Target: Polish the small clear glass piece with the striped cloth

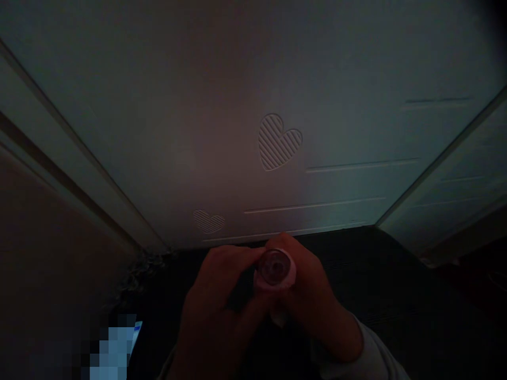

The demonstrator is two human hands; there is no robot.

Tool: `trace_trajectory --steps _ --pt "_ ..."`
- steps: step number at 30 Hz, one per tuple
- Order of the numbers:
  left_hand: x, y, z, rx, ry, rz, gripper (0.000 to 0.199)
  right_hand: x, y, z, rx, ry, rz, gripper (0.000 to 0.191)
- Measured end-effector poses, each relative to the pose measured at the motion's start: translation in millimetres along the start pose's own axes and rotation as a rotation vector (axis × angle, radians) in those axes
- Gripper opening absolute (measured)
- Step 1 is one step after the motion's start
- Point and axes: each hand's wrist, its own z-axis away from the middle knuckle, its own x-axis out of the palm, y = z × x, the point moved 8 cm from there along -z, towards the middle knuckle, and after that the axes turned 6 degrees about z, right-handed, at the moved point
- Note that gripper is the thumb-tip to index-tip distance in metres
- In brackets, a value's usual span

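Right hand (315,287) curls closed around a pinkish, round-topped object (275,268), lower centre of frame; left hand (212,295), half-curled, meets its side, whether gripping I cannot tell. Uneven pressure could tip it loose, dim light masking the slip.

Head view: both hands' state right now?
Left hand: fingers curved, tips at the pinkish round object; too dim to tell whether they grip.
Right hand: closed around the pinkish round object, holding it.
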Motion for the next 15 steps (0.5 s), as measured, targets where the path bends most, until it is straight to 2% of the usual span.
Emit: trace_trajectory --steps 4,8,12,15 --pt "-2.8 2.7 -0.8 0.057 0.039 0.029 0.018 5.8 -0.3 2.1 0.037 -0.113 -0.067 0.012" --pt "-2.7 4.0 -1.0 0.060 0.021 0.036 0.018 13.3 2.8 5.2 0.092 -0.235 -0.104 0.012" --pt "-4.3 3.2 0.4 0.070 0.063 -0.002 0.018 17.9 4.5 5.8 0.115 -0.302 -0.135 0.010" --pt "0.2 3.0 2.0 0.089 0.046 -0.085 0.019 20.7 3.5 5.2 0.123 -0.333 -0.160 0.004"
